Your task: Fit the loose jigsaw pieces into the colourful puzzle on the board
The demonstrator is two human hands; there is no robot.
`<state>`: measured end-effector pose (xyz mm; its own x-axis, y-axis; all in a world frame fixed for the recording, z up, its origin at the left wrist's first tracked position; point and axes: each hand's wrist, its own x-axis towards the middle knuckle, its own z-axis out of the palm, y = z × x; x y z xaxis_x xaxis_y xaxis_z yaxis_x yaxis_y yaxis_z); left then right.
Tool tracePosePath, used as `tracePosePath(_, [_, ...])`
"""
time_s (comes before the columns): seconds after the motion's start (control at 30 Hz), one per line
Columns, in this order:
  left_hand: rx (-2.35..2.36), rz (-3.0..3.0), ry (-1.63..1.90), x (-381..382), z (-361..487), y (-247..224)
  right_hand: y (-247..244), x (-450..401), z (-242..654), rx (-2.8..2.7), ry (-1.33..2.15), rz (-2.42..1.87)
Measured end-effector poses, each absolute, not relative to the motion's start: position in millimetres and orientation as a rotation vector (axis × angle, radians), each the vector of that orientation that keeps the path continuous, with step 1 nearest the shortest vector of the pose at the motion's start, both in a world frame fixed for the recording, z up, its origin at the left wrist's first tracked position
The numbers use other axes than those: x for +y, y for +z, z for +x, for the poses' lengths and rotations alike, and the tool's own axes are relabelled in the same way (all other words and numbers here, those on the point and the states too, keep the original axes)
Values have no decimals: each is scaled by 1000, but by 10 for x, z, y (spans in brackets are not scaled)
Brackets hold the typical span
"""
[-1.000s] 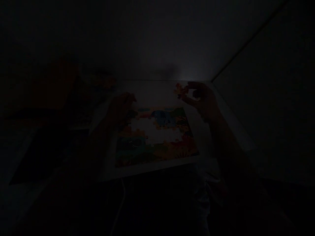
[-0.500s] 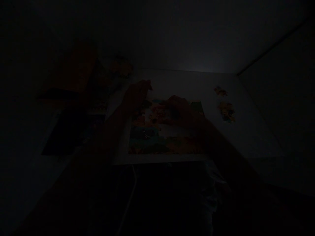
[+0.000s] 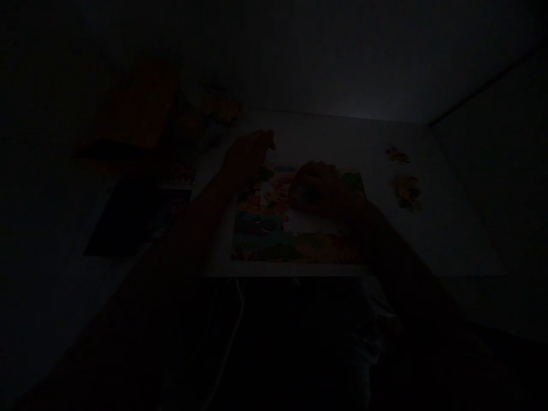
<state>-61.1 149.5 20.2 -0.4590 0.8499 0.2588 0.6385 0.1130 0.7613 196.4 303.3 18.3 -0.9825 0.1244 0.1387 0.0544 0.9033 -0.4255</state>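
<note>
The view is very dark. A colourful, partly assembled jigsaw puzzle [image 3: 274, 248] lies on a white board [image 3: 218, 265], with a bare patch in its middle. My right hand [image 3: 319, 188] is over that patch, thumb and fingertips close together at the edge of some reddish pieces [image 3: 278, 197]; whether a piece is between them is too dark to tell. My left hand [image 3: 250, 149] rests above the puzzle's upper left corner, its fingers bent and held together. What it holds, if anything, is hidden.
Two small clusters of pieces, an upper one [image 3: 397, 155] and a lower one [image 3: 406, 193], lie at the right. An orange box [image 3: 137, 108] and more pieces [image 3: 220, 108] are at the upper left. Below the box is a dark flat sheet [image 3: 122, 222]. A pale cable [image 3: 233, 331] hangs below the board.
The whole view has shifted, so the board appears slightly further right and higher. My right hand's thumb and fingertips appear slightly differently posed over the puzzle. My left hand stays near the corner.
</note>
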Motion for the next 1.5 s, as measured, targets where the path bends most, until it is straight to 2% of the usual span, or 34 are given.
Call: tracePosePath(1.5, [2150, 1453, 1293, 1559, -603, 156, 120, 2848, 1812, -2823, 645, -220])
